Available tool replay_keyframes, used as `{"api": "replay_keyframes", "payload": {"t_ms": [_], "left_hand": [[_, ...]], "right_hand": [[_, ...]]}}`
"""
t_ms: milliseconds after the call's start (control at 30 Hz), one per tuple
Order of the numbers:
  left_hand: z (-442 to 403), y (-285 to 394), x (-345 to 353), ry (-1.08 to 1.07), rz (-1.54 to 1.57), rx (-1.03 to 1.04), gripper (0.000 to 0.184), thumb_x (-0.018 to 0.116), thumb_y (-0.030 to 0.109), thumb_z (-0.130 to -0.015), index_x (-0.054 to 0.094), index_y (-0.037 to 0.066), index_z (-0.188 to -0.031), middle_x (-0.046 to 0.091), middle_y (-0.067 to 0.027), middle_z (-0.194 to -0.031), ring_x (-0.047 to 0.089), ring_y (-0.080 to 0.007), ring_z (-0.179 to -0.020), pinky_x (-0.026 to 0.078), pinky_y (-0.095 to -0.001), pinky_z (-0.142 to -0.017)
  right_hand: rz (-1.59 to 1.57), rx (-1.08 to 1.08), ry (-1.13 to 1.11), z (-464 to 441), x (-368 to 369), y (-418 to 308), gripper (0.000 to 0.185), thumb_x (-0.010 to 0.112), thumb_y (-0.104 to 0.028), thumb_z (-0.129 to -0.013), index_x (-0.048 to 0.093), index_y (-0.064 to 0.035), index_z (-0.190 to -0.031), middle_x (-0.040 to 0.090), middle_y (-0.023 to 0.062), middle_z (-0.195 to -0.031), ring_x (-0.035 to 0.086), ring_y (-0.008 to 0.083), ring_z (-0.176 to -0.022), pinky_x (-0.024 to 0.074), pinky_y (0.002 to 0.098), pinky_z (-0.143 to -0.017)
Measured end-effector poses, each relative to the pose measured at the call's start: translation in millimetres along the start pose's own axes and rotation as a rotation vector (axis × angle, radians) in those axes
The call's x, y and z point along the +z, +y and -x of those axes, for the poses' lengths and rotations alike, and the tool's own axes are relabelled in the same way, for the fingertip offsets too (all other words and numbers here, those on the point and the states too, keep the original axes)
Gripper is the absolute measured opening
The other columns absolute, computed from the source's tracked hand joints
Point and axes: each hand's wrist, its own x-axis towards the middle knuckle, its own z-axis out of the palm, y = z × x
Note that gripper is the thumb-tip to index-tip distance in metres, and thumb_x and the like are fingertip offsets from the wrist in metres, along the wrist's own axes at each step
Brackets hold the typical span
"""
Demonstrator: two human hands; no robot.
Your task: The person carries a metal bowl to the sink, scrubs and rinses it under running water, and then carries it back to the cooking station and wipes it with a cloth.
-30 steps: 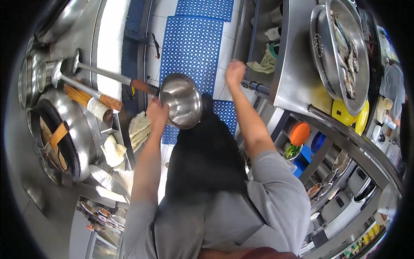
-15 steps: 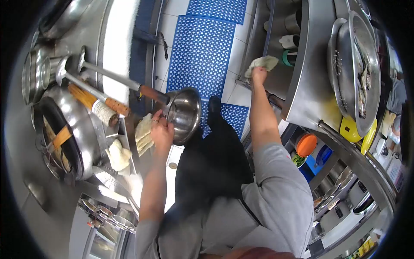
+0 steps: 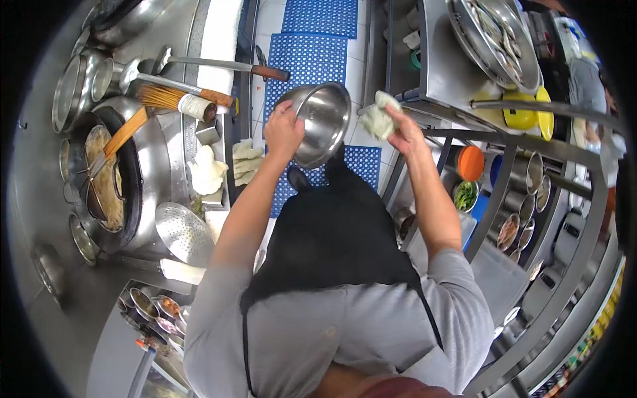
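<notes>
My left hand (image 3: 284, 131) grips the rim of a shiny steel bowl (image 3: 325, 126), its fingers over the near left edge. The bowl hangs tilted above the blue floor mat (image 3: 306, 66), and its inside faces right. To the right of the bowl, a short gap away, my right hand (image 3: 406, 132) is closed on a crumpled pale green cloth (image 3: 378, 121). The cloth does not touch the bowl.
On the left are a wok (image 3: 156, 159), long-handled ladles, a bamboo brush (image 3: 179, 101) and a perforated skimmer (image 3: 182, 233). Folded cloths (image 3: 247, 162) hang by the counter edge. A fish tray (image 3: 501, 40) stands at upper right; a metal rack frame (image 3: 547, 142) is below it.
My right hand has picked up the cloth from the right shelf and brought it toward the bowl. My left hand has raised the bowl to the right. The view has shifted along the counters.
</notes>
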Motion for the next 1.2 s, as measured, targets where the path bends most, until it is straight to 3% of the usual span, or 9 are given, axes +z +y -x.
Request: {"api": "replay_keyframes", "payload": {"t_ms": [33, 167, 333, 433, 500, 600, 767, 933, 1200], "left_hand": [[-4, 8, -1, -0.001, 0.023, -0.005, 0.017, 0.058, 0.013, -0.072, 0.064, -0.001, -0.079, 0.064, -0.0167, -0.116, 0.063, -0.0385, -0.095, 0.05, -0.0472, -0.085], [-15, 34, -5, 0.011, 0.12, 0.014, 0.02, 0.059, 0.015, -0.072, 0.065, -0.002, -0.078, 0.065, -0.0193, -0.113, 0.065, -0.038, -0.092, 0.05, -0.0468, -0.084], [-34, 71, -13, 0.133, 0.263, 0.059, 0.019, 0.06, 0.015, -0.073, 0.065, -0.003, -0.073, 0.068, -0.019, -0.105, 0.066, -0.0361, -0.09, 0.051, -0.0436, -0.083], [-53, 98, -33, 0.176, 0.312, 0.069, 0.018, 0.061, 0.015, -0.073, 0.064, -0.002, -0.072, 0.069, -0.0169, -0.102, 0.066, -0.0351, -0.087, 0.051, -0.043, -0.081], [-69, 106, -44, 0.257, 0.284, 0.209, 0.016, 0.063, 0.012, -0.073, 0.059, -0.002, -0.066, 0.07, -0.0152, -0.101, 0.067, -0.0327, -0.08, 0.052, -0.0399, -0.072], [-90, 135, -75, 0.333, 0.267, 0.364, 0.016, 0.064, 0.005, -0.072, 0.052, -0.002, -0.064, 0.07, -0.0151, -0.1, 0.067, -0.0301, -0.074, 0.052, -0.0361, -0.063], [-93, 183, -121, 0.397, 0.083, 0.797, 0.024, 0.066, -0.003, -0.069, 0.042, 0.001, -0.063, 0.068, -0.0168, -0.108, 0.067, -0.0341, -0.099, 0.053, -0.0397, -0.083], [-71, 208, -142, 0.351, -0.153, 1.232, 0.022, 0.064, 0.0, -0.068, 0.044, 0.007, -0.062, 0.067, -0.01, -0.11, 0.063, -0.0323, -0.111, 0.044, -0.0511, -0.103], [-81, 218, -170, 0.496, -0.2, 1.336, 0.026, 0.07, 0.004, -0.066, 0.044, 0.007, -0.061, 0.066, -0.0099, -0.107, 0.065, -0.0319, -0.107, 0.047, -0.05, -0.1]], "right_hand": [[0.076, 0.061, 0.04, 12, -4, -2, 0.025, 0.06, -0.018, -0.094, 0.06, 0.0006, -0.11, 0.066, 0.0139, -0.106, 0.065, 0.0264, -0.097, 0.0527, 0.0428, -0.088], [-0.157, -0.274, 0.029, 59, -17, -26, 0.026, 0.063, -0.02, -0.092, 0.06, -0.0003, -0.109, 0.066, 0.0138, -0.106, 0.065, 0.0285, -0.1, 0.0525, 0.0445, -0.091], [-0.256, -0.219, -0.105, 76, -29, -35, 0.041, 0.054, -0.03, -0.096, 0.054, 0.002, -0.121, 0.062, 0.017, -0.119, 0.06, 0.0326, -0.11, 0.0443, 0.0483, -0.101], [-0.222, -0.275, -0.206, 95, -17, -47, 0.038, 0.055, -0.026, -0.096, 0.053, 0.0011, -0.122, 0.061, 0.0161, -0.119, 0.06, 0.0313, -0.111, 0.0459, 0.048, -0.099], [-0.133, -0.394, -0.164, 98, -19, -57, 0.03, 0.059, -0.01, -0.092, 0.054, -0.0014, -0.12, 0.063, 0.0103, -0.109, 0.063, 0.0248, -0.103, 0.0529, 0.0419, -0.09], [-0.014, -0.416, -0.13, 79, -24, -69, 0.027, 0.061, -0.005, -0.09, 0.055, -0.0016, -0.116, 0.064, 0.0087, -0.104, 0.064, 0.021, -0.093, 0.0542, 0.0362, -0.082], [0.309, -0.398, -0.052, 43, 21, -83, 0.025, 0.06, -0.003, -0.089, 0.057, -0.0012, -0.114, 0.064, 0.006, -0.097, 0.063, 0.0163, -0.084, 0.0524, 0.0312, -0.074], [0.604, -0.795, -0.122, 10, 66, -113, 0.028, 0.058, 0.0, -0.088, 0.062, 0.0006, -0.116, 0.065, 0.0048, -0.101, 0.059, 0.0098, -0.087, 0.049, 0.0255, -0.075], [0.492, -1.023, -0.224, -4, 86, -135, 0.024, 0.055, 0.003, -0.086, 0.064, 0.0012, -0.108, 0.066, 0.0033, -0.095, 0.057, 0.0088, -0.083, 0.0463, 0.025, -0.073]]}}
